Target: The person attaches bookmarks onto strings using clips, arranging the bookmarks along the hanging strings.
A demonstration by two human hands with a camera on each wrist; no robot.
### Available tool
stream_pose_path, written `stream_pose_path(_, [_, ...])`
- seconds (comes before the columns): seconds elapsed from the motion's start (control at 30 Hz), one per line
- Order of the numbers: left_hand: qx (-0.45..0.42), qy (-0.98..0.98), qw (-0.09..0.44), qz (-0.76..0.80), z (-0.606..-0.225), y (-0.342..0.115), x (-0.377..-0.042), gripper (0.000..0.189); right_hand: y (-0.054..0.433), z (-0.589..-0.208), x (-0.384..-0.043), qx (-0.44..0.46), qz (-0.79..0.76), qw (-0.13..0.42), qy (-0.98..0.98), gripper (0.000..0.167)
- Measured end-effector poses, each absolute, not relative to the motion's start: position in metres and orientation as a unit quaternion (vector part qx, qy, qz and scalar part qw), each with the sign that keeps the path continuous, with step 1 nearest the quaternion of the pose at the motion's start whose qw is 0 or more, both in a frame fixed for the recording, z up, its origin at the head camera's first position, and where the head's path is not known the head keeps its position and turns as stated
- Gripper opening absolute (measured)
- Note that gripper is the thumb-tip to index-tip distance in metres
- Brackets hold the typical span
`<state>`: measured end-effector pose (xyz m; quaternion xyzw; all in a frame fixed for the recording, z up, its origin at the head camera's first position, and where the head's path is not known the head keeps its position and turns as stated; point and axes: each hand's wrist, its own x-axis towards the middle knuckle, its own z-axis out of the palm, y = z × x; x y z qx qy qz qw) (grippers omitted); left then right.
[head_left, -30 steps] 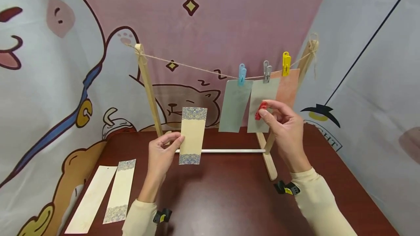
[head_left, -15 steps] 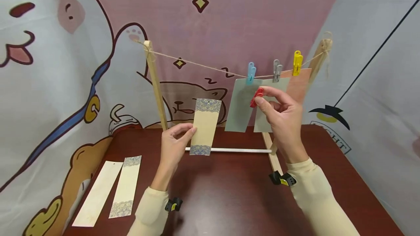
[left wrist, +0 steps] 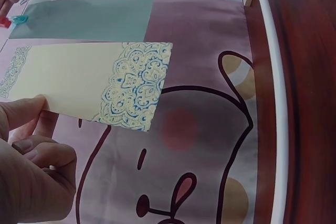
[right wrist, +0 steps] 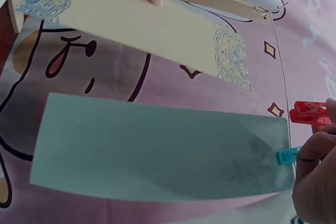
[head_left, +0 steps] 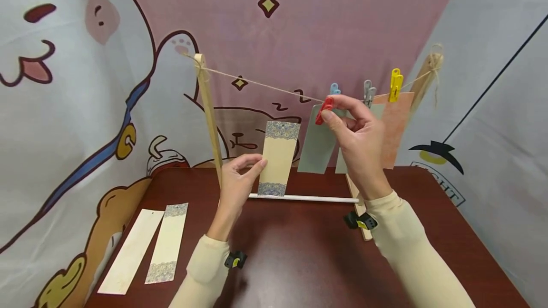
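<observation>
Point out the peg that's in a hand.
The red peg: the right hand pinches it, whereas the blue peg, grey peg and yellow peg are clipped along the string.

Looks like a small cloth-walled tabletop booth, closed in at back and sides by creased fabric [head_left: 342, 23] in pink and pale grey, printed with big cartoon animals [head_left: 77, 103] and outlined stars [head_left: 268, 4]. Contains a dark red-brown table [head_left: 299, 265], close up to the fabric, bearing a wooden stand [head_left: 210, 113] with string [head_left: 265, 84] tied across, so more like a staged craft corner than a kitchen or workshop. Impossible to tell whether inside a home, a studio or an office.
</observation>
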<state>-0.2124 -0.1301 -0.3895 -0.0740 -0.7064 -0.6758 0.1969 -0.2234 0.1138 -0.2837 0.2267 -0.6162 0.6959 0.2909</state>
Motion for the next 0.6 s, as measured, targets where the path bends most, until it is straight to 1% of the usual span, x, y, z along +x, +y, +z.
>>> stream_pose_path(0.17, [-0.077, -0.698, 0.201, -0.683, -0.384, -0.126, -0.216, 0.014, 0.106, -0.274, -0.23, 0.231, 0.706, 0.294, -0.602, 0.026])
stream_pose_path(0.33, [-0.09, -0.691, 0.212, -0.685, -0.378, -0.124, -0.222, 0.014, 0.101, -0.264, -0.24, 0.254, 0.673, 0.325, -0.614, 0.027])
stream_pose_path(0.47, [-0.093, -0.691, 0.206, -0.687, -0.376, -0.121, -0.226, 0.013, 0.098, -0.258, -0.245, 0.264, 0.652, 0.345, -0.622, 0.025])
stream_pose_path(0.6, [-0.092, -0.687, 0.203, -0.691, -0.376, -0.12, -0.228, 0.013, 0.093, -0.251, -0.249, 0.257, 0.664, 0.343, -0.613, 0.022])
